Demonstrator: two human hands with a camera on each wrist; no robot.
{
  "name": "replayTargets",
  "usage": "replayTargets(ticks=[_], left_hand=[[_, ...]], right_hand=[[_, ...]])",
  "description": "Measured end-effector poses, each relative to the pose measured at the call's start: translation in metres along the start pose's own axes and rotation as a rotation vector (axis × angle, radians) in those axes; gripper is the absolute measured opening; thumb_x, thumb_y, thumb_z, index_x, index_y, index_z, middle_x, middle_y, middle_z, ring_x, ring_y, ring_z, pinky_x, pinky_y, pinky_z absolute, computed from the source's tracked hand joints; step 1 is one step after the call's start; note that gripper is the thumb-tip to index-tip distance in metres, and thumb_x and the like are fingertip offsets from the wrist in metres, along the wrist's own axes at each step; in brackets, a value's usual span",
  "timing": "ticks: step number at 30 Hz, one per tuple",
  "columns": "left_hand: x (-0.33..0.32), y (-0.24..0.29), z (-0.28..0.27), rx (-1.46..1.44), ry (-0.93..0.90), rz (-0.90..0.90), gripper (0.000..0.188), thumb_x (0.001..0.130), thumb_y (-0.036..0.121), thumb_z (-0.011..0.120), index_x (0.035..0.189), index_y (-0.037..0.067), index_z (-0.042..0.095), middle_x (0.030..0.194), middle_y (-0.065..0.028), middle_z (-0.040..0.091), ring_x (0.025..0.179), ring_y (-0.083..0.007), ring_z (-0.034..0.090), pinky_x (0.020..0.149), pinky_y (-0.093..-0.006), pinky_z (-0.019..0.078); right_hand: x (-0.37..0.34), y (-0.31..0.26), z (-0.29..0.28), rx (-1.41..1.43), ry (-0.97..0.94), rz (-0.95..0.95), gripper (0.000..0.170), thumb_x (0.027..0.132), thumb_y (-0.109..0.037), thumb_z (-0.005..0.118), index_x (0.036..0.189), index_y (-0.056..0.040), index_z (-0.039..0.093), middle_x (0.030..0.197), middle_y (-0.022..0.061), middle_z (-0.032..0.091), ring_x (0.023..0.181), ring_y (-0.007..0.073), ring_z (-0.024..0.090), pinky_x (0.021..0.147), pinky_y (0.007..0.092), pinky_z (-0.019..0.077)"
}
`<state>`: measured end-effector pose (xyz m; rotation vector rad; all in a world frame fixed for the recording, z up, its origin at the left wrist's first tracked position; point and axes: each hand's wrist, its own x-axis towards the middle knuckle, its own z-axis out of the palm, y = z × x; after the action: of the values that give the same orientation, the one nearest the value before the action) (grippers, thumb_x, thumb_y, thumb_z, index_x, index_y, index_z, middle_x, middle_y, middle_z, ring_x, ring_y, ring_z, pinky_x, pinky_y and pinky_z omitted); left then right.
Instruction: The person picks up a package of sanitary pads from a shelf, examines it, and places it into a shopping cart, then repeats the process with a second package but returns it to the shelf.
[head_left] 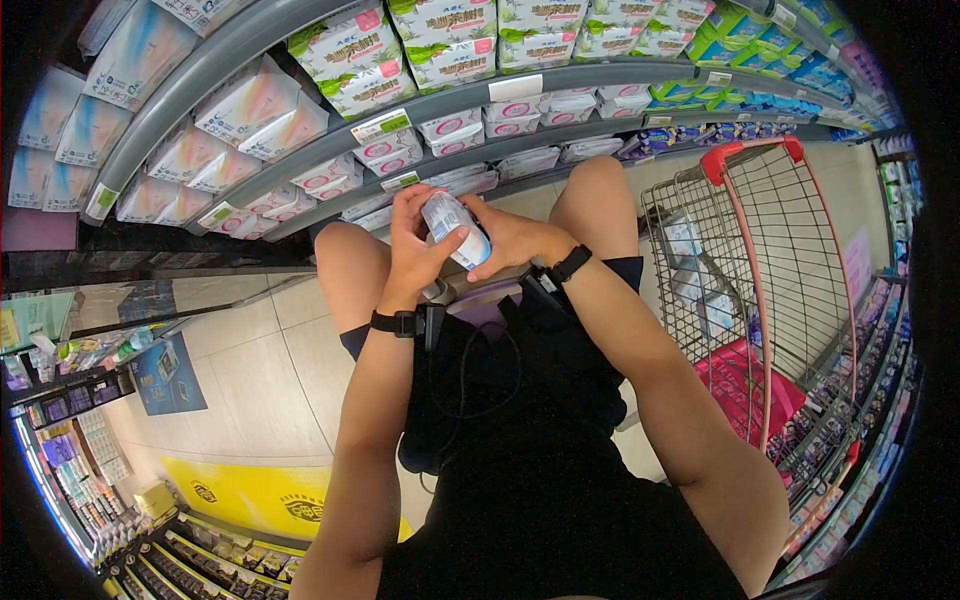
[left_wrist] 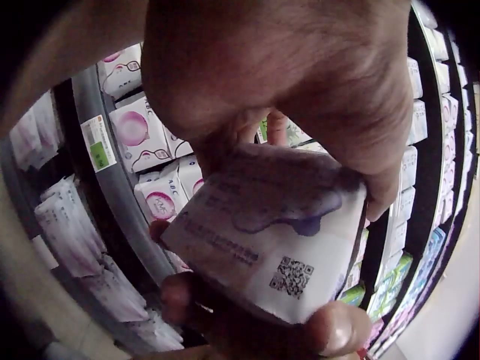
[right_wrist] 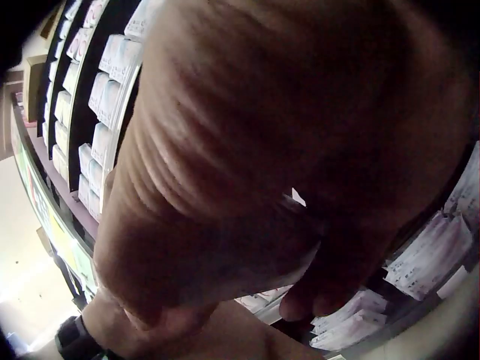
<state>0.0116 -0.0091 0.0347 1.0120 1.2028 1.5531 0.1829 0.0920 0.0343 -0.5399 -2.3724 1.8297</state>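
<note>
Both hands hold a small soft packet (head_left: 457, 228) of sanitary pads, white with blue print, above the person's lap in the head view. My left hand (head_left: 408, 250) grips one side, its thumb lying across the near face. From the other side my right hand (head_left: 522, 238) grips it, with the thumb at its lower end. The left wrist view shows the packet's (left_wrist: 281, 217) printed face, a purple patch and a QR code (left_wrist: 291, 277), with fingertips around its edges. In the right wrist view the hand hides nearly all of the packet.
Shelves of packed goods (head_left: 450, 45) curve across the front, with price tags (head_left: 380, 126) on their edges. A wire shopping cart (head_left: 755, 260) with red trim stands at the right, holding several white packs (head_left: 683, 238) and a red bag (head_left: 745, 385). Bent knees (head_left: 600, 195) flank the hands.
</note>
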Motion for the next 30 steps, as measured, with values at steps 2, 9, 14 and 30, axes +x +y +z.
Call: replayTargets(ticks=[2, 9, 14, 30], left_hand=[[0.0, 0.001, 0.0, 0.001, -0.01, -0.009, 0.075, 0.073, 0.008, 0.083, 0.131, 0.004, 0.037, 0.13, -0.0161, 0.057, 0.116, -0.0226, 0.056, 0.101, -0.0361, 0.0458], [0.0, 0.005, 0.003, -0.031, -0.006, 0.016, 0.07, 0.07, 0.003, 0.084, 0.125, 0.008, 0.039, 0.127, -0.0136, 0.058, 0.114, -0.0218, 0.057, 0.097, -0.0358, 0.047], [-0.001, 0.005, 0.002, 0.01, 0.009, 0.014, 0.066, 0.071, 0.004, 0.083, 0.12, 0.008, 0.04, 0.128, -0.0157, 0.058, 0.115, -0.0219, 0.057, 0.097, -0.0358, 0.0465], [0.0, 0.005, -0.003, 0.049, 0.001, 0.024, 0.066, 0.069, 0.004, 0.084, 0.116, 0.009, 0.038, 0.128, -0.0189, 0.059, 0.114, -0.0225, 0.059, 0.097, -0.0365, 0.0469]], right_hand=[[0.001, 0.004, 0.002, -0.02, -0.011, 0.031, 0.109, 0.056, -0.031, 0.093, 0.136, 0.001, 0.026, 0.121, 0.0268, 0.055, 0.112, 0.035, 0.058, 0.095, 0.0395, 0.0471], [0.0, 0.003, 0.002, -0.046, 0.026, -0.027, 0.106, 0.056, -0.031, 0.092, 0.133, 0.0012, 0.027, 0.116, 0.0275, 0.058, 0.107, 0.038, 0.061, 0.091, 0.0414, 0.0487], [-0.001, -0.003, 0.001, -0.047, 0.022, -0.013, 0.104, 0.057, -0.03, 0.092, 0.133, 0.0009, 0.029, 0.117, 0.027, 0.058, 0.108, 0.0377, 0.061, 0.092, 0.0413, 0.0481], [0.002, 0.001, 0.007, -0.019, 0.043, 0.01, 0.106, 0.059, -0.029, 0.09, 0.138, -0.0007, 0.026, 0.122, 0.0264, 0.056, 0.113, 0.0357, 0.058, 0.096, 0.0406, 0.0459]])
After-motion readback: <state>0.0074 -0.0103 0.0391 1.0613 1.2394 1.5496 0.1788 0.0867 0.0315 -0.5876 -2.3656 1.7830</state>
